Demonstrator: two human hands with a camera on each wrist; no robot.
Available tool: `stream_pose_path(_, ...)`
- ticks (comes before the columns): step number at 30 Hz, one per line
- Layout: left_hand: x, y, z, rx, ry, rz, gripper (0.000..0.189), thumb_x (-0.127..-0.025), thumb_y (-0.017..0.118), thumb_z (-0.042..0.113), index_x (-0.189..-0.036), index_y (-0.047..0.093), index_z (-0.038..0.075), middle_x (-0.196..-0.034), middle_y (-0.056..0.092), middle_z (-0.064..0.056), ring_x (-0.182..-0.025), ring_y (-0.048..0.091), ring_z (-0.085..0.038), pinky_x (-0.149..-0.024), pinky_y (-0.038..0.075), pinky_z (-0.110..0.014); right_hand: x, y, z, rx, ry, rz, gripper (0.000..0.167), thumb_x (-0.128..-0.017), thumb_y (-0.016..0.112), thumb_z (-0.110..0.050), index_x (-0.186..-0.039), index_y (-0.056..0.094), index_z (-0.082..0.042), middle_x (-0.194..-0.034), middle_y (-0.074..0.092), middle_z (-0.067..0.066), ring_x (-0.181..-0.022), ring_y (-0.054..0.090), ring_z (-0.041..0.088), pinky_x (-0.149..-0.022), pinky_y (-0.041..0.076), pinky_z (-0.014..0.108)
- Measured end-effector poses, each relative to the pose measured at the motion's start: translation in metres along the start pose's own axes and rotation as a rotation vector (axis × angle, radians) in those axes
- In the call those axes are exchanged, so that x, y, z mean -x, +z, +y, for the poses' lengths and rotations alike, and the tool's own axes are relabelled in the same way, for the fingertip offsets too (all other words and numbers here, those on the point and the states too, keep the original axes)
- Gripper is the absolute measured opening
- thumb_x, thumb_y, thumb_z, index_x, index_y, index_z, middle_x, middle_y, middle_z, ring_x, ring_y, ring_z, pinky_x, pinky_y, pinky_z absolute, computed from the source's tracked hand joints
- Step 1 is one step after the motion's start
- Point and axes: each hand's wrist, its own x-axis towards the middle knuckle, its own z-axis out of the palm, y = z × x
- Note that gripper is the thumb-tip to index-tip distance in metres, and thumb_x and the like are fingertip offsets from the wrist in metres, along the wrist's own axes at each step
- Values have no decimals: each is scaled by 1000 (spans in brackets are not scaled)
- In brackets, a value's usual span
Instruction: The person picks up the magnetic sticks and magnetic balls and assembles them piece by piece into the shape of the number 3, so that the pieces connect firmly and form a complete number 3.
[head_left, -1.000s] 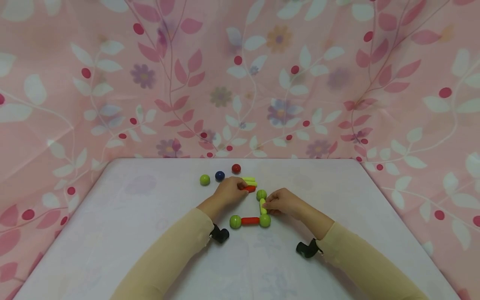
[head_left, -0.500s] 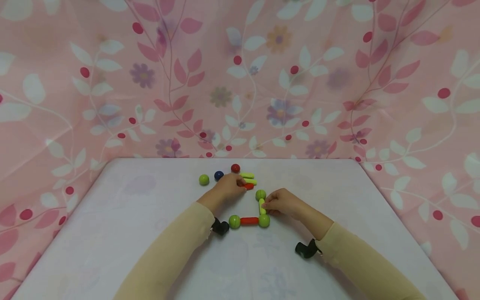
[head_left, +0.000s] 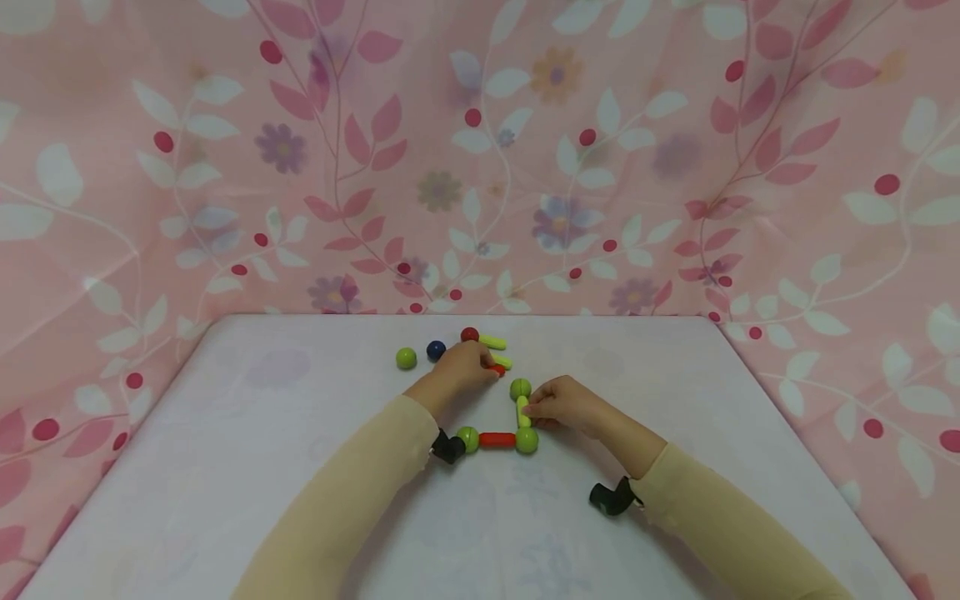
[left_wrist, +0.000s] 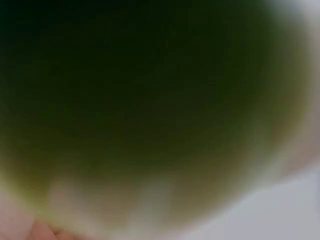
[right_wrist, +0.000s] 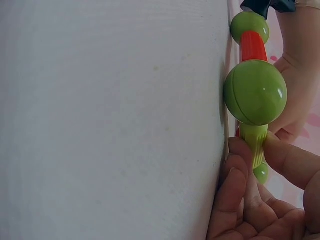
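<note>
Fingers (right_wrist: 292, 157) pinch one yellow rod (right_wrist: 254, 139) between two green balls (right_wrist: 256, 92).

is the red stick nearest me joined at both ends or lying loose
Joined at both ends, apparently: the red stick meets the left green ball and corner green ball without a visible gap.

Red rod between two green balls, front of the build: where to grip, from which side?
Probably pinch the red rod at mid-length, from above, near side: green balls cap both ends, the shaft between is bare, and the right hand pinches the yellow-green rod beyond.
</note>
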Motion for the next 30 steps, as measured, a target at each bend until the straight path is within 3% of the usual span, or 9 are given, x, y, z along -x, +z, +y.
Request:
stream_pose_path(6, -2, -5, -3, -33, 45, -22, 16, -93, 73, 27, -101, 71, 14, -96, 65, 0, -90, 57, -18, -86, 49, -34, 0, 1, -1, 4, -1, -2, 14, -92, 73, -13, -94, 71, 1, -84, 70, 4, -76, 64, 14, -70, 55, 29)
stream_pose_path(12, -2, -13, -4, -28, 52, -103, 15, -96, 70, 28, -100, 72, 13, -92, 65, 0, -86, 56, -17, -78, 48, -29, 1, 2, -3, 14, -1, -9, 16, -92, 74, -14, -96, 72, 2, -82, 70, 4, -76, 64, 15, -71, 55, 30)
stream_pose_path(17, 2, -25, 1, -40, 62, -154, 22, -99, 65, 28, -109, 73, 10, -93, 65, -2, -86, 56, -16, -76, 47, -28, 1, 3, -2, 24, 4, -13, 18, -92, 74, -14, -98, 72, 2, -82, 70, 3, -76, 64, 14, -70, 54, 30)
stream_pose_path(26, -1, -32, 10, -17, 61, -155, 29, -98, 65, 30, -114, 73, 6, -103, 68, -4, -91, 56, -16, -79, 48, -27, 2, 3, -1, 48, -3, -9, 17, -92, 73, -14, -99, 73, 2, -80, 70, 2, -75, 63, 14, -69, 54, 30)
stream_pose_path(30, -5, -30, 14, 35, 6, -166, 28, -97, 67, 33, -104, 76, 7, -96, 66, -2, -85, 56, -15, -74, 47, -26, 2, 2, -1, 57, -7, -7, 18, -92, 74, -15, -99, 73, 1, -80, 69, 2, -75, 63, 14, -69, 53, 30)
